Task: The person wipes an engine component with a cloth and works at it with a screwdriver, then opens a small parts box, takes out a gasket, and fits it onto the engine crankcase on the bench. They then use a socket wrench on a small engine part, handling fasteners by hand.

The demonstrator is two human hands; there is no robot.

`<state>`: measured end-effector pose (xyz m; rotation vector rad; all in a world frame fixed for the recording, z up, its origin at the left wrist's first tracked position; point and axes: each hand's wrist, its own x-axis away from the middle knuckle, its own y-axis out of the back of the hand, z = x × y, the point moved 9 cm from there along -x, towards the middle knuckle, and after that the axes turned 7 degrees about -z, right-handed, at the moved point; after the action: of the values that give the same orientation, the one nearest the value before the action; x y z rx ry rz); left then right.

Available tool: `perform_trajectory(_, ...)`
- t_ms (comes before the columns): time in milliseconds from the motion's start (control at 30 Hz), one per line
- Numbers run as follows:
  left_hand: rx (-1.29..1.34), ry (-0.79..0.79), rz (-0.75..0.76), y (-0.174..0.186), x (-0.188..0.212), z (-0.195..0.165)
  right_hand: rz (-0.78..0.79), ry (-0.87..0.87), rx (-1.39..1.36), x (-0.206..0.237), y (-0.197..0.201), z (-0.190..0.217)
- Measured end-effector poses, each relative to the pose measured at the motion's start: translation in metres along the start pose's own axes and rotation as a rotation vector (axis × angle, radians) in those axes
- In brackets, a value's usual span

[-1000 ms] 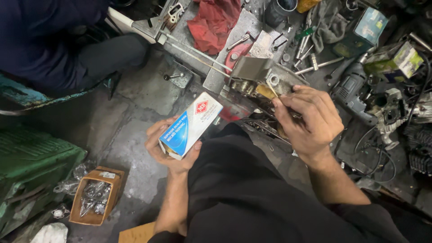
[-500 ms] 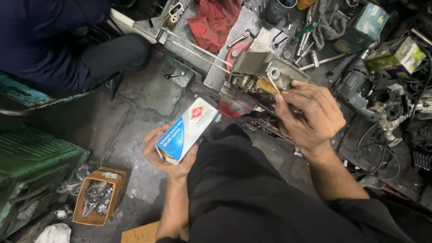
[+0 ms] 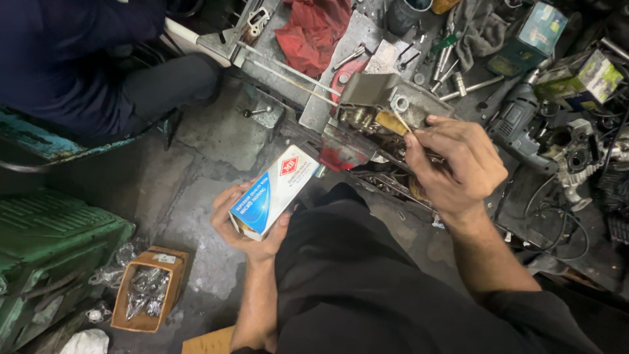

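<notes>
Resting tilted in the cupped left hand (image 3: 246,226) above the lap, the small blue-and-white rectangular cardboard box (image 3: 274,191) is grasped from beneath, while the right hand (image 3: 452,164) pinches a thin pale wire-like piece (image 3: 401,120) near the grey metal assembly (image 3: 380,98), beyond which lies a crumpled red rag (image 3: 313,29).

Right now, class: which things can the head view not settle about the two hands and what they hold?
- Contents of the white and blue box in the left hand: its walls hide them.
- The thin piece pinched by the right hand: too small to identify.
- Parts in the brown carton: blurred, shiny, wrapped.
- The seated person's dark sleeve: cut off by the top edge.
</notes>
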<state>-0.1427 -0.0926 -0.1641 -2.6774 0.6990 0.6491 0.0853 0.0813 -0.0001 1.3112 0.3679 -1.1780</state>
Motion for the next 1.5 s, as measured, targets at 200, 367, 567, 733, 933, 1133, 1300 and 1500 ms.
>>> perform_trajectory(200,0.029,0.008,0.019,-0.004,0.0,0.001,0.005,0.003,0.003,-0.002,0.002,0.001)
perform_trajectory(367,-0.012,-0.025,0.017,-0.003,0.0,-0.001,-0.002,0.017,-0.003,-0.002,0.003,-0.001)
perform_trajectory(567,0.002,-0.008,-0.001,-0.002,0.003,0.0,0.004,0.001,0.059,-0.003,0.001,-0.003)
perform_trajectory(733,0.065,-0.002,0.0,0.007,0.008,-0.007,-0.016,0.007,0.01,0.002,0.009,0.007)
perform_trajectory(933,0.04,0.012,0.018,-0.01,0.004,0.004,0.001,-0.003,0.096,-0.005,-0.002,-0.007)
perform_trajectory(1133,0.077,0.026,0.023,-0.01,0.003,0.003,-0.007,-0.044,0.041,-0.004,0.005,-0.008)
perform_trajectory(1300,0.047,0.015,0.017,-0.004,0.005,0.002,0.002,-0.056,0.04,-0.002,0.006,-0.004)
perform_trajectory(1500,0.05,-0.011,-0.03,0.008,0.003,0.004,0.005,-0.058,0.048,0.0,0.005,-0.001)
